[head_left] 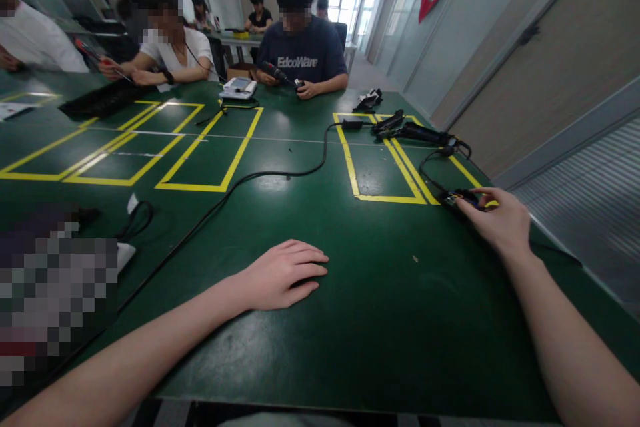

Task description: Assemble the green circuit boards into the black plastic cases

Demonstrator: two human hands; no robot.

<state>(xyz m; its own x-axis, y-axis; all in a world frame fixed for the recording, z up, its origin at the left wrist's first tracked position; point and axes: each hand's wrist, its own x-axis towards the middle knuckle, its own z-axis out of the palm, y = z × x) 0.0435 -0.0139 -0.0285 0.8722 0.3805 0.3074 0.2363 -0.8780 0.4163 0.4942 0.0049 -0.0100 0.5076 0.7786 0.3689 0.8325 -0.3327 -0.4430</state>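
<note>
My left hand point(287, 273) lies flat on the green table point(360, 320), fingers spread a little and holding nothing. Toward the right edge of the table, my right hand point(497, 217) has its thumb and fingers closed on a small dark object point(460, 197) with a few coloured spots; its kind is too small to make out. A black cable runs from near this object up to a long black device point(417, 134) that lies across the yellow tape.
A long black cable point(250, 175) crosses the table to a black adapter point(352, 125). Yellow tape point(393, 200) marks rectangles. Across the table a person point(303, 47) holds a dark tool. A white device point(238, 88) and a black tray point(100, 99) stand farther back. The wall borders the right.
</note>
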